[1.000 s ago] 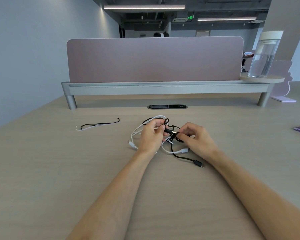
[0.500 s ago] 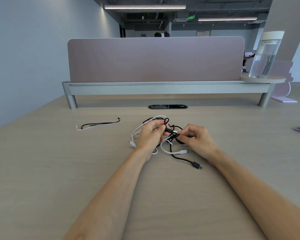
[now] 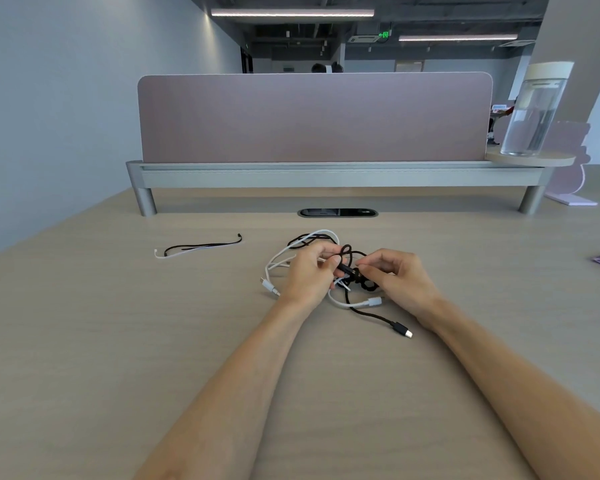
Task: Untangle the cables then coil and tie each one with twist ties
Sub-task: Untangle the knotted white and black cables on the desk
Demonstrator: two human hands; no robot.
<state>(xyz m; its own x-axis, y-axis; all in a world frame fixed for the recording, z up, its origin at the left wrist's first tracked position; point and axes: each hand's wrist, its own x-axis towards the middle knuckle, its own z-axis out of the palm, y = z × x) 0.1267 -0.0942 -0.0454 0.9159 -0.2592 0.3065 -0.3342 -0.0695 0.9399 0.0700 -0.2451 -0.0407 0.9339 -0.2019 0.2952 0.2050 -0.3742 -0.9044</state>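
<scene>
Desk (image 3: 118, 341) w/ tangle: left hand (image 3: 309, 273) pinches black cable (image 3: 374, 314) loop, right hand (image 3: 400, 282) pinches same cable at plug (image 3: 346, 270); best to feed plug thru slack, w/o tugging white cable (image 3: 340, 303).

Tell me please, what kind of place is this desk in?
Most likely an open-plan office. The long desk carries a fabric divider screen on a metal rail and has a cable port set into its top. Strip lights run along the bare ceiling behind.
</scene>
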